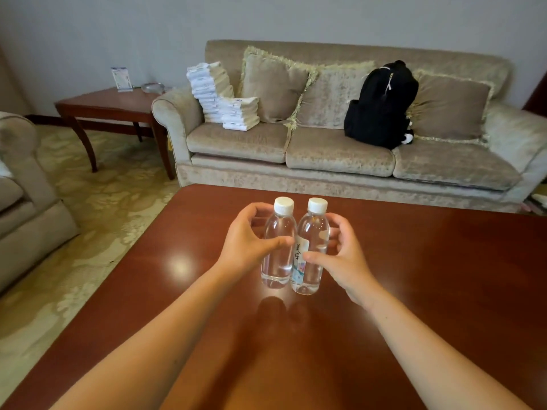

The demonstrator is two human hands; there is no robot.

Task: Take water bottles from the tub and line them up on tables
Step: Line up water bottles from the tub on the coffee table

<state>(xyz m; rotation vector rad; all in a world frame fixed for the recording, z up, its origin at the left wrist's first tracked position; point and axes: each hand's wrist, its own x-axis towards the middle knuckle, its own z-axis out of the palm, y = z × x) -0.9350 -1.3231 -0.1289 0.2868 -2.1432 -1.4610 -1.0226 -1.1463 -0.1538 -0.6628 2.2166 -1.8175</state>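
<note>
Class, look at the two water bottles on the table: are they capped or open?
Capped. The left bottle and the right bottle each carry a white screw cap, standing upright on the table.

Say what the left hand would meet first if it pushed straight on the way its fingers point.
The left bottle: the left hand already curls around it, thumb on its front. Past it stands the right bottle, apparently touching.

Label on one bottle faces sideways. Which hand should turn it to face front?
Probably right: the right hand already cups the labelled bottle; the left hand is on the other bottle.
</note>
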